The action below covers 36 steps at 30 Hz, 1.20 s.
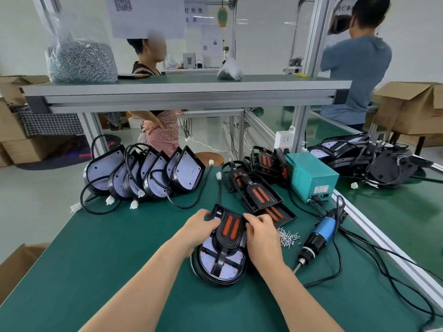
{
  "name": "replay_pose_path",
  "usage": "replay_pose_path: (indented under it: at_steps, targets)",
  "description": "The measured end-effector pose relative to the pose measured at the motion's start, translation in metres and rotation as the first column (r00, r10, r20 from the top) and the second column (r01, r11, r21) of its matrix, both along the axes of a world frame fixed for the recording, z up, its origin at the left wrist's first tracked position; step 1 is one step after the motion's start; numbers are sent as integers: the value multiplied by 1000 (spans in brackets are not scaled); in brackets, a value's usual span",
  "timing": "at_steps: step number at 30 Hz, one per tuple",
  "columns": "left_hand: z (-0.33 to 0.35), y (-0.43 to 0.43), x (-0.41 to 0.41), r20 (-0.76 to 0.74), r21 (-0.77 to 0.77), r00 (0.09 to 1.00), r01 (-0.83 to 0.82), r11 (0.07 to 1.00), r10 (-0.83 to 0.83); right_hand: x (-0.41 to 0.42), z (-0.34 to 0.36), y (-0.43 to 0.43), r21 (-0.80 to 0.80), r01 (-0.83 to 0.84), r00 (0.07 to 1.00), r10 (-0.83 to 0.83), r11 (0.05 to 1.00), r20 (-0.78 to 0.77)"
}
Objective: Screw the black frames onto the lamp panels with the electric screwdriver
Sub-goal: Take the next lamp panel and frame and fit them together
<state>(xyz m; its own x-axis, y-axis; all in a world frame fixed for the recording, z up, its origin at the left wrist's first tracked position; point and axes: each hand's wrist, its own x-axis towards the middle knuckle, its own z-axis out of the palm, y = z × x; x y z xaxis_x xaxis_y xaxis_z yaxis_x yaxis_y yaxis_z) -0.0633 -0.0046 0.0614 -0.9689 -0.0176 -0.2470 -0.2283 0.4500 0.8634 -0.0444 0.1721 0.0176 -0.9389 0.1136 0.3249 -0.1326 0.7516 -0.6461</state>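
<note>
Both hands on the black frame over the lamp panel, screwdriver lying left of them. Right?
No. Head view: the electric screwdriver lies right of the hands, not left. Left hand and right hand do grip the black frame over the lamp panel.

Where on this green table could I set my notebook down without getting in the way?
The widest bare patch is the green table left of the left hand, bordered by the row of lamp panels behind. A smaller one lies between the right forearm and the cables. Crowded: stacked frames, screws, electric screwdriver, teal box.
</note>
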Motion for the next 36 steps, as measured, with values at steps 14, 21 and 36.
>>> replay_pose_path:
  at_steps: [14,21,36]
  targets:
    - [-14,11,39,64,318,985,-175,932,163,25,10,14,-1,-102,994,101,995,-40]
    - [-25,9,40,83,397,976,-219,891,203,27,41,92,-113,358,933,-360,927,1]
    - [-30,7,39,74,414,979,-205,887,192,11,30,137,12,468,828,-443,884,343]
